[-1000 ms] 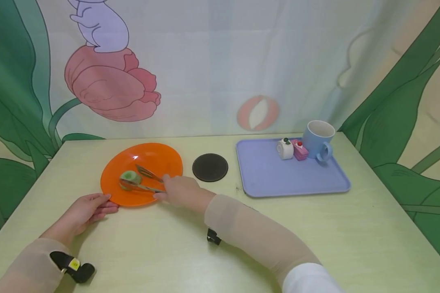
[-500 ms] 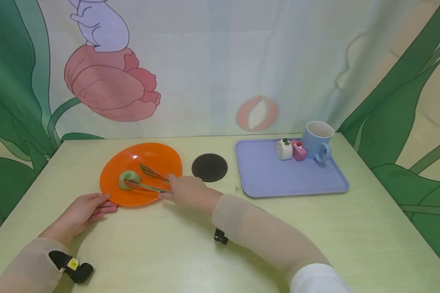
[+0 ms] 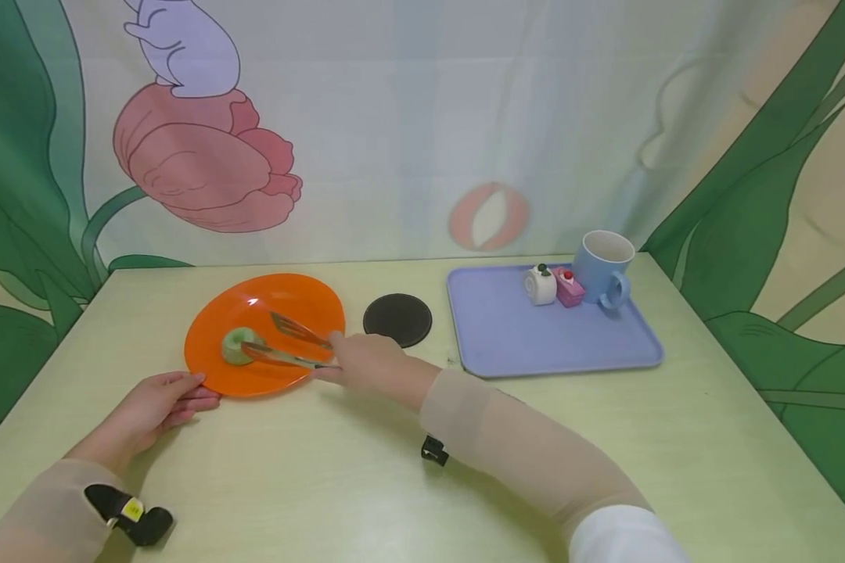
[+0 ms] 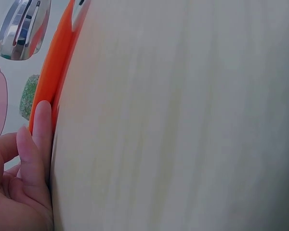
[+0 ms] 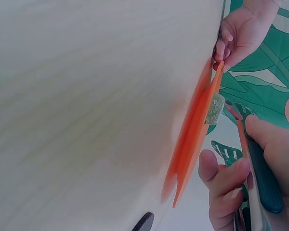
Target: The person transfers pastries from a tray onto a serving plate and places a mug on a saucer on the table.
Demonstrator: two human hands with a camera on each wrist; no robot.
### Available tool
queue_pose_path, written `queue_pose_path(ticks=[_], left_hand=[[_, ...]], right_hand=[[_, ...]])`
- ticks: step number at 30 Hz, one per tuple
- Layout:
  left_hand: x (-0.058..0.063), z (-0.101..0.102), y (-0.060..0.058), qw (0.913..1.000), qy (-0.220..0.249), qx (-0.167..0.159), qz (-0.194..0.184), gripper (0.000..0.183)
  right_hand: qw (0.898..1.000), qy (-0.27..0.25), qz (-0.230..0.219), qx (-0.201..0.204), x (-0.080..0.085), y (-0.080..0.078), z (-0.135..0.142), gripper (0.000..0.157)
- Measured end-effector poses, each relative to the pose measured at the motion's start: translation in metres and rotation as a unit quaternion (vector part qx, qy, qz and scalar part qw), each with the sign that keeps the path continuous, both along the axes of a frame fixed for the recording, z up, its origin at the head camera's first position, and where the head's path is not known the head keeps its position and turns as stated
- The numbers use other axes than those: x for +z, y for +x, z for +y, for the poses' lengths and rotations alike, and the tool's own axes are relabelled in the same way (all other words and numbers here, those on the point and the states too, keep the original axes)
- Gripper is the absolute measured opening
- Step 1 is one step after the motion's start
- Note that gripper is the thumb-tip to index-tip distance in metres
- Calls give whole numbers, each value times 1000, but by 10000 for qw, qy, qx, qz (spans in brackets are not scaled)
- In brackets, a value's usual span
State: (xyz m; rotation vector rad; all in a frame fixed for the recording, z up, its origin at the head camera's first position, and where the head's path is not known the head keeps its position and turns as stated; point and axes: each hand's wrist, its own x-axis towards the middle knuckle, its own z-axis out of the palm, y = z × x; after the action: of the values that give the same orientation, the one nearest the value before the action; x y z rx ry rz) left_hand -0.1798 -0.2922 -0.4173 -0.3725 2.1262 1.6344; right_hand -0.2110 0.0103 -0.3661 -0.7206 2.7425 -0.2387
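A small green toy cake [image 3: 232, 347] with a dimpled round face sits on the left part of the orange plate [image 3: 303, 293]. At the plate's near left rim, my left hand [image 3: 156, 408] pinches the edge between thumb and fingers; the right wrist view shows this hold too. My right hand [image 3: 373, 363] grips metal tongs [image 3: 286, 358] with dark green handle pads [image 5: 265, 178]. Their two arms stand spread over the plate. The nearer tip is just right of the cake, and I cannot tell whether it touches. Nothing is held between the tips.
A black round coaster [image 3: 397, 320] lies between the plate and a lavender tray [image 3: 535, 344]. On the tray stand a white roll cake [image 3: 541, 287], a pink cake slice [image 3: 569, 289] and a blue mug [image 3: 598, 270]. A printed curtain [image 3: 366, 156] hangs behind the table.
My right hand has drawn the tongs to the right, off the green cake they overlapped before. The cake stays on the plate. My left hand keeps its hold on the rim.
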Motion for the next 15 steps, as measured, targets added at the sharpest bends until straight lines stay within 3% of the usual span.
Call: queue_pose_path(ticks=[15], left_hand=[[1,-2,-1,9998,-40,-185,107,48]], right_hand=[[9996,-56,256,89,1,0,19,52]])
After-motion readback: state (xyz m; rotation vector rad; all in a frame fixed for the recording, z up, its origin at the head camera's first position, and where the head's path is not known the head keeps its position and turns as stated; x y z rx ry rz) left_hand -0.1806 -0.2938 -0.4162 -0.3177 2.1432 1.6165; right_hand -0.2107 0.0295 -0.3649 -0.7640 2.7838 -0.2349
